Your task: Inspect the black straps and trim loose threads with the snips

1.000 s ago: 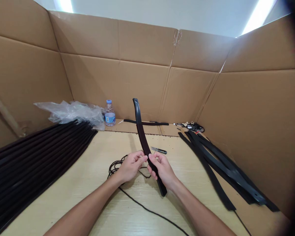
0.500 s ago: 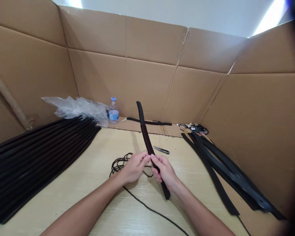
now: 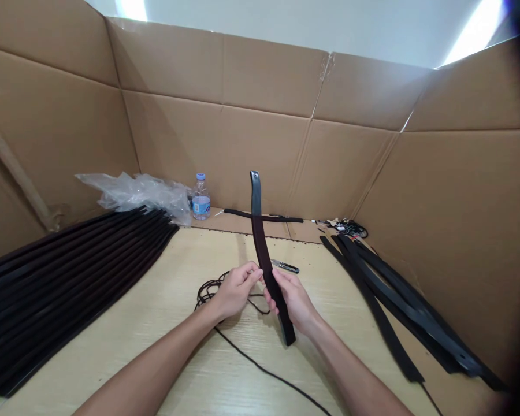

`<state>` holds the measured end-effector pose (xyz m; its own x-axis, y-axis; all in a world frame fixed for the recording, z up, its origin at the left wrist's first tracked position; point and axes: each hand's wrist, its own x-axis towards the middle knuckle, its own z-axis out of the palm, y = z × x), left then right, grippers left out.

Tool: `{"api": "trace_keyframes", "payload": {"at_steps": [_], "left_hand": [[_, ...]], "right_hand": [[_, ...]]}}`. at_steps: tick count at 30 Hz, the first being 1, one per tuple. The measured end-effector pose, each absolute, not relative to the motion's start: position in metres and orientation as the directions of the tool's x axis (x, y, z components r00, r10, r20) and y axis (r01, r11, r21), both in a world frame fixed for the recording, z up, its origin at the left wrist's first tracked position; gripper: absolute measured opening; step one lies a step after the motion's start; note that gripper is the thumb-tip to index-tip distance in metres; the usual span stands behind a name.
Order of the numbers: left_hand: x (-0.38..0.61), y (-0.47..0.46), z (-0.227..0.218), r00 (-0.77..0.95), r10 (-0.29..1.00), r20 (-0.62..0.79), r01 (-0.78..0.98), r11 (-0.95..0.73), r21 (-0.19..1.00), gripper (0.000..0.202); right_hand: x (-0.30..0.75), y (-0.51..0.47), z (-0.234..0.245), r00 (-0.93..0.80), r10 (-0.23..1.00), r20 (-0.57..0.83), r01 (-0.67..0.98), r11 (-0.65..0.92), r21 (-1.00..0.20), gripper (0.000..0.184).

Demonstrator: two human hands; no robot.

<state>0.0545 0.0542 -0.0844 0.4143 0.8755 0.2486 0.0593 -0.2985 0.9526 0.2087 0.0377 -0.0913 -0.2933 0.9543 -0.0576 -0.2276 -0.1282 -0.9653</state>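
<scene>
I hold a long dark strap [image 3: 260, 231] upright over the light wooden table [image 3: 156, 323]. My right hand [image 3: 294, 300] is wrapped round its lower part, and the bottom end sticks out below my palm. My left hand [image 3: 236, 289] pinches at the strap's left edge with thumb and fingertips pressed together. A thin black cord [image 3: 242, 352] trails from under my hands toward the front of the table, with a loose coil of it behind my left hand.
A large stack of dark straps [image 3: 65, 271] fills the left side. Several more straps [image 3: 398, 294] lie at the right. A small folding knife [image 3: 286, 266] lies behind my hands. A water bottle [image 3: 201, 198] and a plastic bag [image 3: 134, 193] sit at the back. Cardboard walls [image 3: 260, 133] enclose the table.
The strap's top end has swung from leaning left to nearly straight up and turned, now showing a hole near its tip. My hands stay in about the same place.
</scene>
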Motion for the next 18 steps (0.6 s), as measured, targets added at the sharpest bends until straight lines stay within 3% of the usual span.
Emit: {"api": "trace_keyframes", "payload": {"at_steps": [7, 14, 18], "left_hand": [[0.053, 0.056, -0.087, 0.432, 0.868, 0.244, 0.046, -0.292, 0.955, 0.033], [0.064, 0.05, -0.081, 0.425, 0.87, 0.249, 0.035, -0.291, 0.956, 0.037], [0.065, 0.053, -0.083, 0.393, 0.889, 0.236, 0.024, -0.267, 0.964, 0.037]], "right_hand": [[0.212, 0.039, -0.094, -0.278, 0.96, -0.021, -0.202, -0.08, -0.976, 0.047], [0.201, 0.037, -0.095, -0.027, 0.998, 0.058, -0.034, 0.057, -0.998, 0.054], [0.2, 0.038, -0.096, -0.014, 0.993, 0.119, 0.026, 0.12, -0.992, 0.055]]}}
